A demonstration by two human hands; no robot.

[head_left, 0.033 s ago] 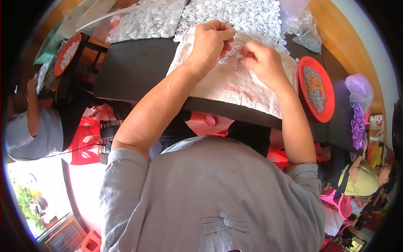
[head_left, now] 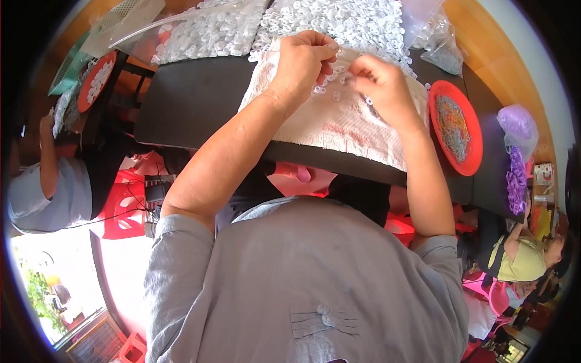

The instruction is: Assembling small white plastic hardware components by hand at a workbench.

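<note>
My left hand (head_left: 305,60) is closed in a pinch over the far part of a pale cloth (head_left: 327,130); whatever its fingertips hold is too small to name. Just to its right, my right hand (head_left: 384,88) is bent with curled fingers, its fingertips blurred and their contents unclear. Several small white oval plastic pieces with holes (head_left: 319,89) lie on the cloth between my hands. A small shiny grey thing (head_left: 370,101) shows beside the right palm. Past my hands spreads a large heap of similar white pieces (head_left: 339,18).
A red bowl (head_left: 433,112) of thin silvery and orange bits stands right of the cloth. Clear bags (head_left: 445,45) lie at the far right; a purple bag (head_left: 517,124) is at the right edge. More white pieces (head_left: 212,30) fill the back left. Other people sit at both sides.
My right hand has shifted slightly away from the left hand and upward, uncovering white pieces on the cloth and the small grey thing. My left hand stays nearly still.
</note>
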